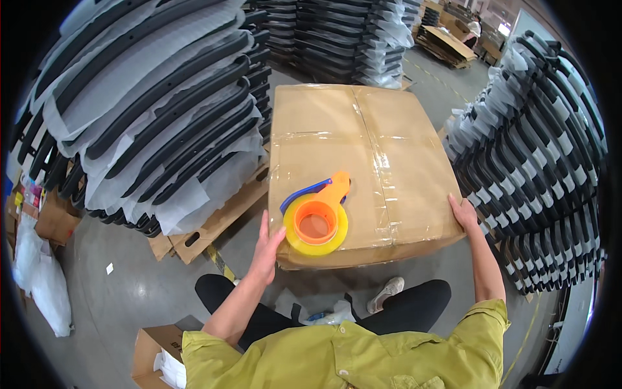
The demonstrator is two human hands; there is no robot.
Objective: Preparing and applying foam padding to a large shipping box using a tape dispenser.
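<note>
A large closed cardboard box [414,175] lies in front of me, its top seams covered with clear tape. My left hand [262,253] grips the near left corner, with the thumb by the front edge and the fingers along the left side. On the opposite side, my right hand [462,212] holds the right edge close to the near corner; some of its fingers are hidden. An orange and blue tape dispenser [337,187] with a yellow tape roll [299,245] rests on the box top, right beside my left thumb.
Tall stacks of black curved parts [175,97] with white foam sheets rise on the left, more parts [330,39] behind the box, and another stack [538,162] on the right. An open carton [148,353] stands at lower left; flattened cardboard [444,47] lies far back.
</note>
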